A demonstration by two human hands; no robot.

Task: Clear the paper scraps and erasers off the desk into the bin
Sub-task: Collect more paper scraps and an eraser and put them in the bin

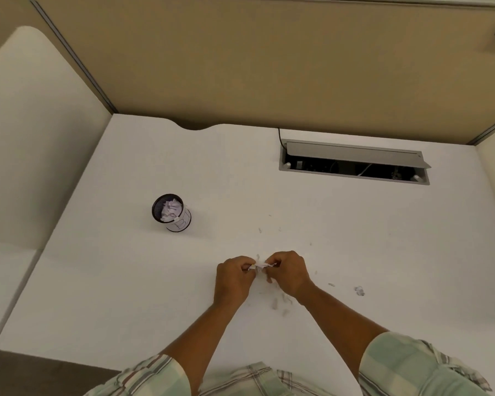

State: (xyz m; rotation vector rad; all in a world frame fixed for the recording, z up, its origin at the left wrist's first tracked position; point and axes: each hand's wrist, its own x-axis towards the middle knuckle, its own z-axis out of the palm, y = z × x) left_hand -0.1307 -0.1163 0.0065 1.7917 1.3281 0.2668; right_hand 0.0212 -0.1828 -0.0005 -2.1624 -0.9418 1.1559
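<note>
A small black mesh bin (171, 212) with a white paper label stands on the white desk (126, 281), left of centre, and holds crumpled paper. My left hand (232, 281) and my right hand (289, 274) meet near the desk's front, both pinching one small white paper scrap (260, 265) between their fingertips. Several tiny paper scraps (280, 302) lie on the desk below and right of my hands. A slightly bigger crumpled bit (359, 290) lies further right. No eraser is visible.
An open cable hatch (355, 164) with a raised grey lid is set into the desk at the back right. Tan partition walls (269, 67) close the desk at the back and sides. A neighbouring white desk (26, 138) lies to the left.
</note>
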